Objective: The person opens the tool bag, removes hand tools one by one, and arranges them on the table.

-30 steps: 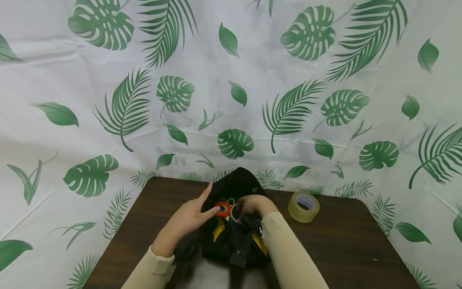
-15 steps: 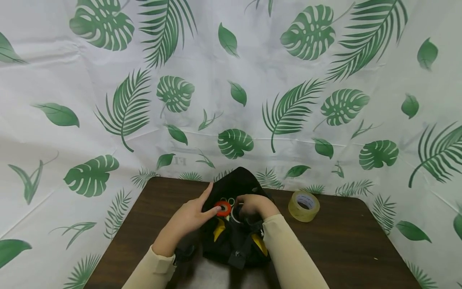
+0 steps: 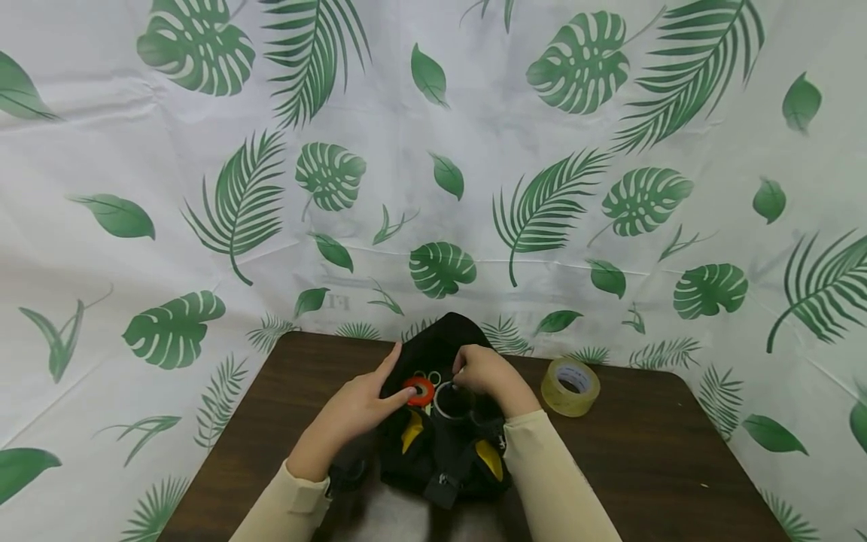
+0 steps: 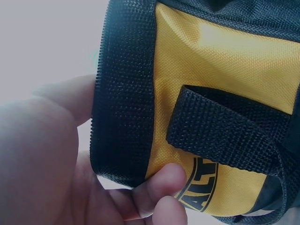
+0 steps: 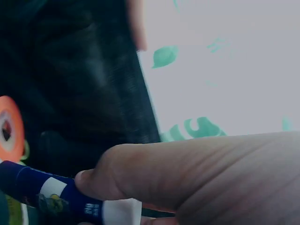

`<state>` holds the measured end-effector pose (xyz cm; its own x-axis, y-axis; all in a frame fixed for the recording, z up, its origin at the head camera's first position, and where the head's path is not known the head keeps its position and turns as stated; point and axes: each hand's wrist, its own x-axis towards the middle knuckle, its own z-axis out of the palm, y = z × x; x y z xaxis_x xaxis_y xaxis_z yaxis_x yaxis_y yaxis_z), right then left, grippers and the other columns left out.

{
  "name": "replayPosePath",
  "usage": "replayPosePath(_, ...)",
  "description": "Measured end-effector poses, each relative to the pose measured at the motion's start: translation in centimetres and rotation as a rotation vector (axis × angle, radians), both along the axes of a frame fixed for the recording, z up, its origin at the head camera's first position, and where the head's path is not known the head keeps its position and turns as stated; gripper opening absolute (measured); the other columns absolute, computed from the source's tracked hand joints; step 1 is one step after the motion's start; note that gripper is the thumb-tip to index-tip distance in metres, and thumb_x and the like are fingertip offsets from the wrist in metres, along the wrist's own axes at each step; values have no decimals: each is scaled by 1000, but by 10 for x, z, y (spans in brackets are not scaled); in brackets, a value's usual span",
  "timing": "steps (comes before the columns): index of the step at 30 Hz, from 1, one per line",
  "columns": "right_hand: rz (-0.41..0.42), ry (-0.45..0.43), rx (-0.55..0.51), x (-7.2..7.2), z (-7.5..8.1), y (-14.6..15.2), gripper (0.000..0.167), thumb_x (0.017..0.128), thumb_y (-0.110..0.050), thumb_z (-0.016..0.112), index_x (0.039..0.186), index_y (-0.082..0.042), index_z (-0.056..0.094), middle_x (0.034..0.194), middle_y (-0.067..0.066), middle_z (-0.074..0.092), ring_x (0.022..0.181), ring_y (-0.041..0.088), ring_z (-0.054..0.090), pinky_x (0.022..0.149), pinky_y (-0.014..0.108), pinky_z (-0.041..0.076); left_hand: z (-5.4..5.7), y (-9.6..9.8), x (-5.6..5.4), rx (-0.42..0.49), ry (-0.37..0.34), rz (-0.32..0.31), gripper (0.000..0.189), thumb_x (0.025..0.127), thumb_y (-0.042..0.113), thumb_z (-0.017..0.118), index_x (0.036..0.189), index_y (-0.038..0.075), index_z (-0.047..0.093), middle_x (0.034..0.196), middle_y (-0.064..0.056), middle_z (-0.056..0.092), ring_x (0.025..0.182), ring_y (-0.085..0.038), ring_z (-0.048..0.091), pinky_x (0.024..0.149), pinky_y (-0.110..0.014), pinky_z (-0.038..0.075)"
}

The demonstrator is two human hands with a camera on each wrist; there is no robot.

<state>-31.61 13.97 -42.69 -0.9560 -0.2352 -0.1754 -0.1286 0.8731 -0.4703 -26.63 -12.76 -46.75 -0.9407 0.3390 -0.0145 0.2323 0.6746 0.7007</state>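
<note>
A black and yellow tool bag (image 3: 443,342) stands unzipped on the table. My left hand (image 3: 355,406) grips its side edge, thumb inside the opening and fingers against the yellow panel (image 4: 225,51) in the left wrist view. Over the opening, my right hand (image 3: 493,375) pinches a blue and white glue stick (image 5: 61,194) between thumb and fingers. Inside the bag, an orange-red tape roll (image 3: 419,382) sits by the left thumb, with a tape roll with a pale rim (image 3: 442,410) beside it. Scissor handles (image 3: 434,379) poke up behind them.
A roll of clear packing tape (image 3: 564,403) rests on the dark wooden table (image 3: 650,452), right of the bag. A leaf-patterned white sheet (image 3: 379,188) hangs behind the table. Black straps (image 4: 220,129) loop off the bag's front.
The right hand has risen out of the bag's opening and moved slightly right, with the glue stick in its fingers. The pale-rimmed tape roll is now uncovered. The left hand has stayed in place.
</note>
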Motion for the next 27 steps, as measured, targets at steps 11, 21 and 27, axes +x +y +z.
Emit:
replayPosePath(11,-38,187,-115,28,28,12,15,98,-7,78,113,-9,75,110,9,75,94,23,68,88,47,61,-1,2,0,-3,-6,0,89,104,70,59,176,41,14,162,-17,57,130,-38,71,108,-63,55)
replayPosePath(21,-20,406,-226,46,17,28,17,96,-28,88,101,-21,72,95,-3,68,79,12,62,73,34,54,-1,0,-1,-6,-1,1,90,105,70,59,176,39,14,163,-17,56,132,-39,69,109,-63,54)
replayPosePath(27,-83,556,-235,60,7,37,20,97,-36,86,110,-25,75,85,-6,65,71,10,57,65,29,49,0,1,0,-4,2,-4,90,104,71,58,176,39,14,163,-18,56,130,-39,70,109,-63,54)
